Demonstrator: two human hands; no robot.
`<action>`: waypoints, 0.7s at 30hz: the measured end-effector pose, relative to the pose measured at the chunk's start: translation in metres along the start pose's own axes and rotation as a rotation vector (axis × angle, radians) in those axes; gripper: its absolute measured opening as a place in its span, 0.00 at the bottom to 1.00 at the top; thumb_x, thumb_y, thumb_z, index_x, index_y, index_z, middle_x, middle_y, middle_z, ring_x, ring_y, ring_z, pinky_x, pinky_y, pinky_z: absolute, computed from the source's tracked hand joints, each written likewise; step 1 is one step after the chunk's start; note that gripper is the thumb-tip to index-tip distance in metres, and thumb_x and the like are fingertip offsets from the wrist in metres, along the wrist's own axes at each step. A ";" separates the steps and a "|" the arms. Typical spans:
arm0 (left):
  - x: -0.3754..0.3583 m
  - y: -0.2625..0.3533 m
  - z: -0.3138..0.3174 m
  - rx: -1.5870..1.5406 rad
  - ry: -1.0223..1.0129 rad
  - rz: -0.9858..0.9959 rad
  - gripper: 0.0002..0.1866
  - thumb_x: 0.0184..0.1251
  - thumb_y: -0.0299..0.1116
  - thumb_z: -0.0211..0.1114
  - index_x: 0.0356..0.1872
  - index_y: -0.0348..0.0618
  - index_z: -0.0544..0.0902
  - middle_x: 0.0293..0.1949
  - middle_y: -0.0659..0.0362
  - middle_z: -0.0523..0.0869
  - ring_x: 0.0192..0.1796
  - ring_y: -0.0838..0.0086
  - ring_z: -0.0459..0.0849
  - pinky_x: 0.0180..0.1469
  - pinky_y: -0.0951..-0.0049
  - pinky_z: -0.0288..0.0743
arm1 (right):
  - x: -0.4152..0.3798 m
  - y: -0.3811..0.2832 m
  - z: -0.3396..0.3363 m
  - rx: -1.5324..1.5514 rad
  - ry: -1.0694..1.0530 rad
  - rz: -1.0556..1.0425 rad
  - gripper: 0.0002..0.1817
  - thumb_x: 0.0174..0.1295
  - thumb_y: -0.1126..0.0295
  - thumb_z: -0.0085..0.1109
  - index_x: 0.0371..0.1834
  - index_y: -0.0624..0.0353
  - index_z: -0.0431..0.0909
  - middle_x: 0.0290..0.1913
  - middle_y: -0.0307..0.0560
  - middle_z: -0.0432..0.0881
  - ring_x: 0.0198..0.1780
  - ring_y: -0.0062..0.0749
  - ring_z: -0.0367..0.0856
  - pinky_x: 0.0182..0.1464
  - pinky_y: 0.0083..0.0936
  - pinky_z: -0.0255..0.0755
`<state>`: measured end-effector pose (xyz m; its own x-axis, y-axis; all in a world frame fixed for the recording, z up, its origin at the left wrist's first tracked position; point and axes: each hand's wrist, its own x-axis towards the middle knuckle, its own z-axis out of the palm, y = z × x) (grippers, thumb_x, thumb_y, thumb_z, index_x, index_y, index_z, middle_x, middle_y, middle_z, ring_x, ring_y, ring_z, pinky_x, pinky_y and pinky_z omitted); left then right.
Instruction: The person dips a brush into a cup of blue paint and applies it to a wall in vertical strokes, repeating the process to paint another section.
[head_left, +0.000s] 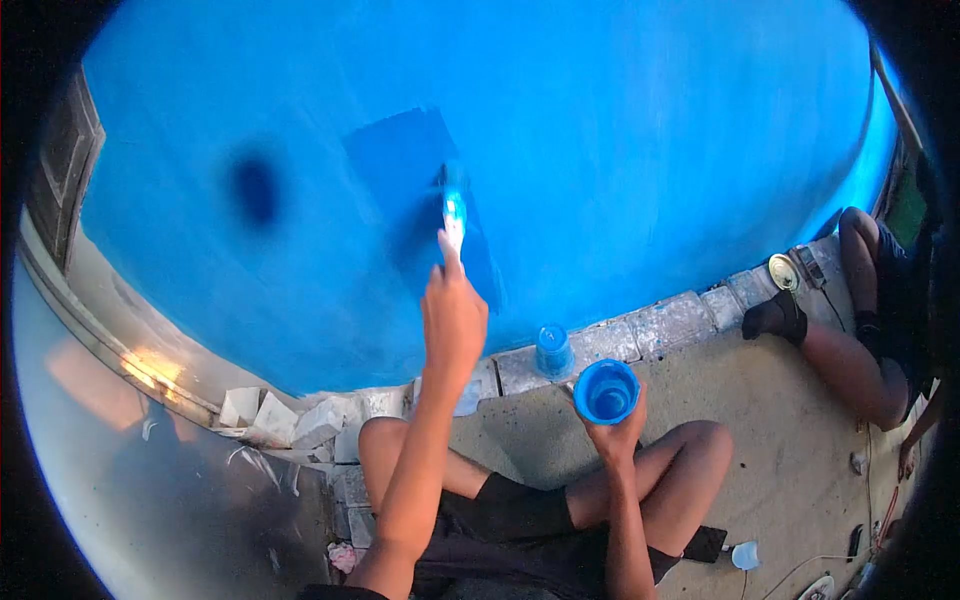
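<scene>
My left hand is closed round the handle of a paintbrush, index finger stretched along it. The bristles are at the blue wall, over a darker blue patch. Lower and to the right, my right hand grips a blue cup with its mouth facing up; blue paint coats the inside. Beside that cup, a second blue-stained plastic cup stands on the stone ledge at the foot of the wall.
Another person's bent leg is at the right, near an open tin on the stone ledge. Broken tile pieces lie at the left. A white cup and cables are on the floor at lower right.
</scene>
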<state>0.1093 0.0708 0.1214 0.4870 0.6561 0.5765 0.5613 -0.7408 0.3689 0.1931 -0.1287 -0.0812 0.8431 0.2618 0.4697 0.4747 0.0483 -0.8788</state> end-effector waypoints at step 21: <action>-0.069 -0.022 0.030 -0.188 -0.042 0.046 0.35 0.67 0.18 0.56 0.76 0.25 0.57 0.41 0.35 0.79 0.40 0.42 0.81 0.43 0.49 0.75 | 0.002 -0.009 -0.006 0.021 -0.008 0.002 0.34 0.45 0.69 0.81 0.57 0.60 0.75 0.50 0.50 0.82 0.51 0.39 0.83 0.54 0.33 0.75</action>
<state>0.0833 0.0463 0.0508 0.5392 0.6235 0.5661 0.4052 -0.7813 0.4747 0.1925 -0.1341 -0.0719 0.8419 0.2698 0.4673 0.4676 0.0675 -0.8814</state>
